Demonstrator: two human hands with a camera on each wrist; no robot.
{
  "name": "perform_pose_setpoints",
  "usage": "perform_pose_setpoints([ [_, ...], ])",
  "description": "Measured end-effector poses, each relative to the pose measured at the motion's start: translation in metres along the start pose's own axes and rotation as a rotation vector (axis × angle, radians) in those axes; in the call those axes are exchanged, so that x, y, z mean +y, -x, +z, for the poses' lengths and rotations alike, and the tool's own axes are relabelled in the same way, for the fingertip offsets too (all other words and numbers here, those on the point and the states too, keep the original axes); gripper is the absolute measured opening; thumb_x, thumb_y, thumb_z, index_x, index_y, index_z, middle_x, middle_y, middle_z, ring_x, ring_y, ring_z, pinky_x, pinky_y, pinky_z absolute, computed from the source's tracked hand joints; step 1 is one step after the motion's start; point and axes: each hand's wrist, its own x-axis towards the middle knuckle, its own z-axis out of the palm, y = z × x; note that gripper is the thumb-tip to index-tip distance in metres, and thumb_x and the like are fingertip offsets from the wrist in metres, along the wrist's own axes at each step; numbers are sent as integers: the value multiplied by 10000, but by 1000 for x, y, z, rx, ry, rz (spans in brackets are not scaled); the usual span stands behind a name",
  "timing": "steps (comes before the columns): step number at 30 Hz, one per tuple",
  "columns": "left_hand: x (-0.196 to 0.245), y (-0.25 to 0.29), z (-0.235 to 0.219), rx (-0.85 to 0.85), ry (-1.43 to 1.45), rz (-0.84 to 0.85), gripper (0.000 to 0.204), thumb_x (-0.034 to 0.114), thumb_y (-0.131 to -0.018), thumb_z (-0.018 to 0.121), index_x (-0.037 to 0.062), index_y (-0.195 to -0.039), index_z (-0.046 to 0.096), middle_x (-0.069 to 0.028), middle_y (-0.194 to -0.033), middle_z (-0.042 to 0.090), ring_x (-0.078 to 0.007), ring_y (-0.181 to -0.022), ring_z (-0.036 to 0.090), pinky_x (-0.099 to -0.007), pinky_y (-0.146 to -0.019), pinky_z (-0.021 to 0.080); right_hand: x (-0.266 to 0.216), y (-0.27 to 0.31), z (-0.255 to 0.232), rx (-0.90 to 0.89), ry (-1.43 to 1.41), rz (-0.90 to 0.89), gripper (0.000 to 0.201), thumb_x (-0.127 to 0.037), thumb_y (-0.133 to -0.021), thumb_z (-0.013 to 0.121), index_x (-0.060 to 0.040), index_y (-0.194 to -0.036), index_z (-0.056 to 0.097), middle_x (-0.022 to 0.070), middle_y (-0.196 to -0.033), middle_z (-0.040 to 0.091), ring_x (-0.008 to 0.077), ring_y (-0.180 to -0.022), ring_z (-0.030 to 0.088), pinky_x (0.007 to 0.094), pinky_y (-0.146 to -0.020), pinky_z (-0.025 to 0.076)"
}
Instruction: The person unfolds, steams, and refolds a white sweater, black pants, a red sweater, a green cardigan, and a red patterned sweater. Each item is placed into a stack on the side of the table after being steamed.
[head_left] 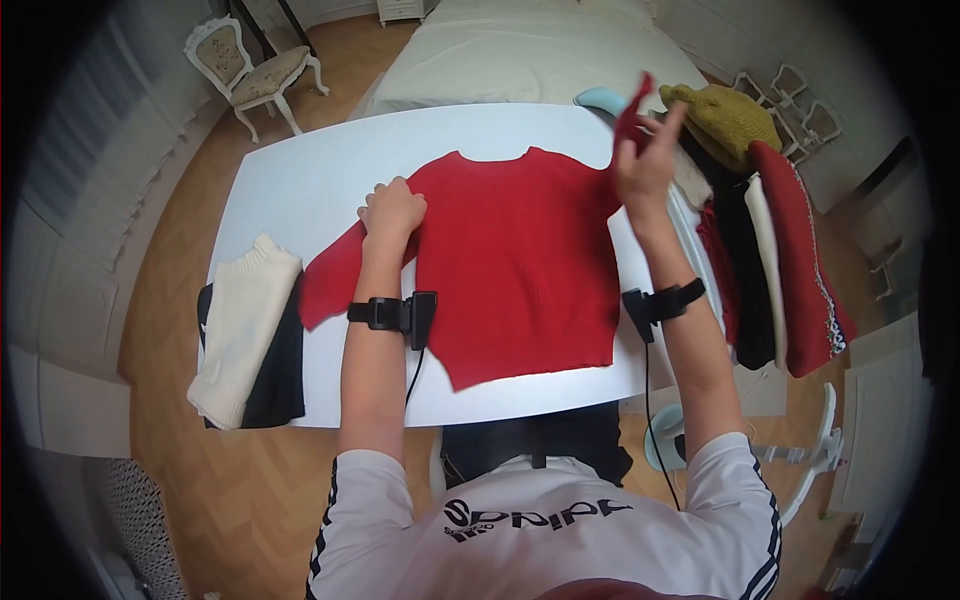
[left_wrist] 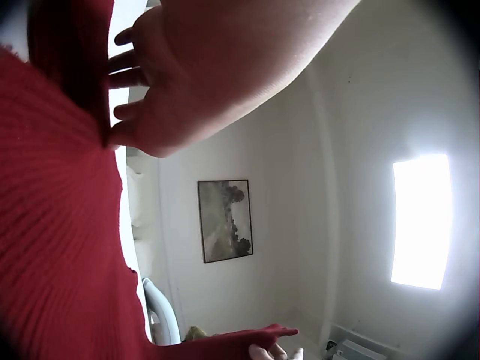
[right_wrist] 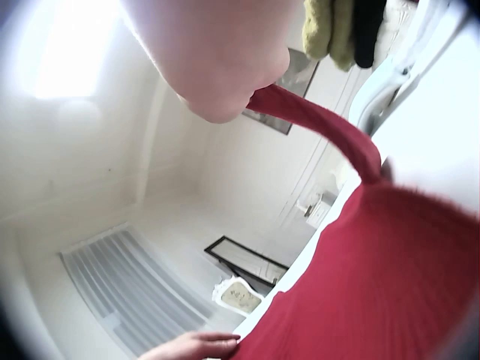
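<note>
A red sweater lies spread on the white table, its neckline toward the far edge. My left hand is at its left shoulder; in the left wrist view that hand's fingertips touch the red knit. The left sleeve slants out across the table. My right hand holds the other sleeve up off the table at the right. In the right wrist view this raised sleeve runs from the hand down to the sweater body.
A cream sweater lies over dark cloth on the table's left end. Along the right side are a mustard knit, black cloth and a red patterned garment. Beyond the table stand a bed and a chair.
</note>
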Motion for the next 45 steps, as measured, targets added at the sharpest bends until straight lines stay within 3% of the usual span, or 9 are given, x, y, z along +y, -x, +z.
perform_pose_setpoints([
  [4, -29, -14, -7, 121, 55, -23, 422, 192, -918, 556, 27, -1289, 672, -261, -1331, 632, -432, -1275, 584, -570, -1081, 436, -53, 56, 51, -615, -254, -334, 562, -11, -928, 608, -27, -1474, 473, 230, -1279, 634, 432, -1151, 628, 486, -1012, 508],
  [6, -46, -26, -5, 228, 170, 37, 452, 150, -890, 537, 13, -1301, 668, -261, -1304, 661, -418, -1244, 619, -520, -1060, 478, -72, 85, 55, -683, -135, -630, 474, -63, -927, 649, -18, -1391, 560, 215, -1303, 625, 389, -1221, 603, 469, -1086, 479],
  [12, -46, -11, -26, 136, 86, -25, 462, 158, -878, 546, 28, -1302, 674, -247, -1260, 693, -403, -1208, 653, -496, -1042, 500, -92, 112, 11, -973, -211, -369, 325, -82, -935, 656, 8, -1248, 661, 192, -1279, 633, 377, -1194, 619, 452, -1070, 498],
  [17, -37, -5, -22, -50, -204, -90, 435, 188, -886, 568, 53, -1280, 692, -216, -1292, 691, -394, -1263, 621, -518, -1063, 469, -72, 122, -22, -1028, -125, -265, 388, -106, -945, 657, 24, -1309, 625, 212, -1361, 582, 381, -1272, 574, 448, -1079, 491],
  [25, -19, 2, -6, -13, -434, -112, 442, 330, -929, 594, 36, -1234, 718, -220, -1297, 694, -392, -1300, 593, -546, -1130, 358, -50, 134, -28, -1101, -315, -44, 501, -197, -952, 671, 21, -1393, 577, 222, -1536, 468, 380, -1494, 370, 484, -1279, 231],
  [28, -3, 7, -14, -104, -456, -36, 534, 416, -943, 604, -38, -1199, 717, -252, -1250, 706, -388, -1251, 635, -519, -1090, 426, -40, 133, -25, -1112, -394, -5, 512, -213, -943, 704, -19, -1402, 588, 204, -1558, 464, 386, -1494, 370, 494, -1275, 233],
  [33, -17, -10, -35, -293, -414, 16, 613, 465, -901, 704, -66, -1207, 708, -274, -1212, 711, -390, -1145, 692, -451, -991, 523, -23, 125, -25, -1063, -628, 222, 413, -212, -954, 695, -32, -1325, 662, 171, -1427, 609, 312, -1308, 588, 392, -1100, 468],
  [42, -55, 36, -77, -472, -635, 52, 557, 315, -729, 841, -61, -1121, 717, -256, -1096, 742, -403, -1027, 713, -424, -919, 550, -10, 124, -21, -1087, -793, 362, 380, -168, -976, 668, -17, -1325, 659, 164, -1366, 650, 288, -1257, 625, 371, -1081, 480],
  [45, -64, 31, -114, -426, -324, 1, 468, 257, -760, 816, -76, -1076, 727, -204, -1006, 760, -333, -924, 734, -402, -858, 570, -9, 125, -20, -1083, -773, 334, 377, -167, -978, 662, -16, -1323, 659, 167, -1359, 655, 290, -1256, 627, 372, -1077, 484],
])
